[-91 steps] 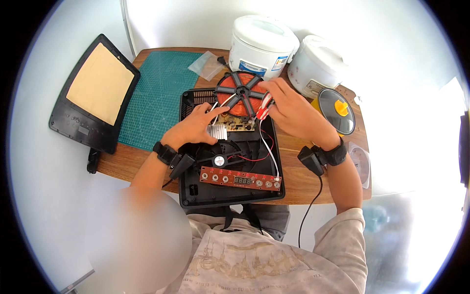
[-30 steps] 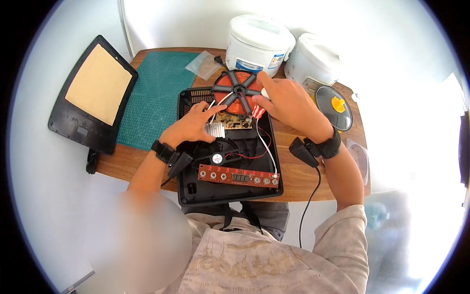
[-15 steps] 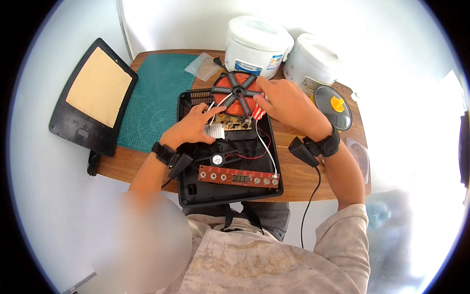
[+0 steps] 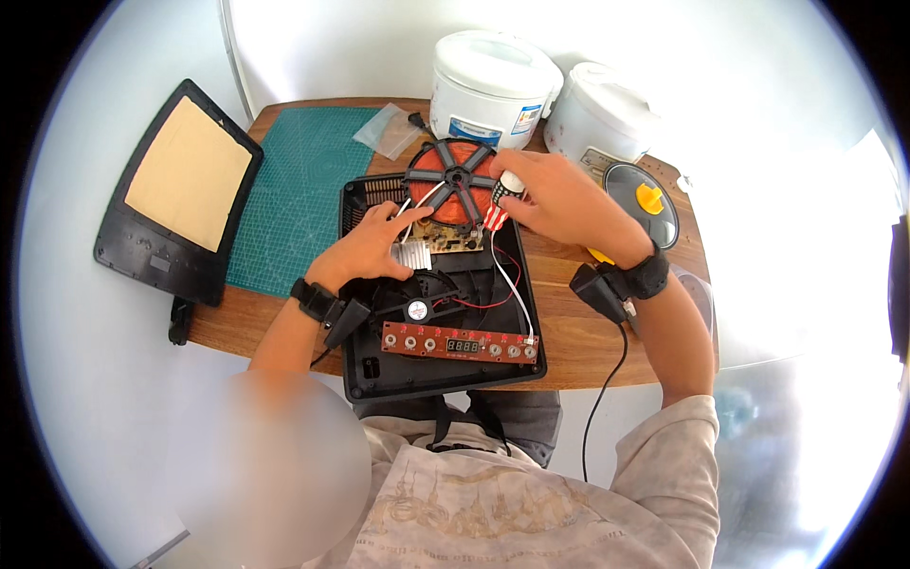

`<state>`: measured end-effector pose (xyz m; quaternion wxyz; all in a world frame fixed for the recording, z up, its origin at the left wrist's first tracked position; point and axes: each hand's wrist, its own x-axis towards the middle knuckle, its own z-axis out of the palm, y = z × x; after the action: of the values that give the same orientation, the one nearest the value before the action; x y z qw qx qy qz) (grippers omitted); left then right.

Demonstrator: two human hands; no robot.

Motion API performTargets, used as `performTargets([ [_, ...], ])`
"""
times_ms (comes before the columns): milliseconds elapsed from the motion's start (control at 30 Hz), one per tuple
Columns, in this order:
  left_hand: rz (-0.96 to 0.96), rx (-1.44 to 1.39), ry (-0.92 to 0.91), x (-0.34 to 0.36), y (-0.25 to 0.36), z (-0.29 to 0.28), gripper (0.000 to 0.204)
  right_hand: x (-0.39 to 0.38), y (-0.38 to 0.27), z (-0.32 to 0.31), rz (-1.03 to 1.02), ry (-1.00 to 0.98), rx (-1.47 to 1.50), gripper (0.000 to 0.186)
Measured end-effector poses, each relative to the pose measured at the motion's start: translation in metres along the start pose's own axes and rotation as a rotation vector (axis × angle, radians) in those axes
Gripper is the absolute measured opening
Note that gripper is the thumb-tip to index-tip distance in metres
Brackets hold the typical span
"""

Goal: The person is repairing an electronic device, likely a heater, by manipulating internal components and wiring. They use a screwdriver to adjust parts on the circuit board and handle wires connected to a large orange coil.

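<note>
An opened black appliance housing (image 4: 365, 375) lies before me with a circuit board (image 4: 464, 242), black fan (image 4: 417, 311), wires and reddish button panel (image 4: 460, 343). An orange coil (image 4: 455, 178) on a spoked frame sits over its back part. My left hand (image 4: 365, 248) is spread around the silver heatsink (image 4: 415, 255), thumb at its lower edge, index finger by the coil and white wires. My right hand (image 4: 550, 199) is closed on a red, white and black patterned tool (image 4: 496, 216) at the coil's right side; the tool's lower end is too small to make out.
A detached cover (image 4: 175, 180) with a cream panel is at left, by a green mat (image 4: 294, 171). Behind are a plastic bag (image 4: 384, 128) and two white lidded cookers (image 4: 483, 76) (image 4: 597, 114). A round glass lid (image 4: 649, 218) with a yellow knob lies at right.
My right hand has shifted slightly, showing more of the patterned tool's white and black top. My left hand keeps its spread shape by the heatsink.
</note>
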<state>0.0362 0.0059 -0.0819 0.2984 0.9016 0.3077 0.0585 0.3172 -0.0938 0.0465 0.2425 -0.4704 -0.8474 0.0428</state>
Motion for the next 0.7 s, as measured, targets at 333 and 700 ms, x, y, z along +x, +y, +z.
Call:
performTargets([
  [333, 0.011, 0.013, 0.030, -0.001, 0.000, 0.002, 0.106, 0.008, -0.021, 0.013, 0.109, -0.021, -0.616, 0.042],
  [700, 0.008, 0.026, 0.025, 0.001, -0.003, 0.003, 0.107, 0.001, -0.001, 0.015, 0.065, 0.078, -0.068, 0.032],
])
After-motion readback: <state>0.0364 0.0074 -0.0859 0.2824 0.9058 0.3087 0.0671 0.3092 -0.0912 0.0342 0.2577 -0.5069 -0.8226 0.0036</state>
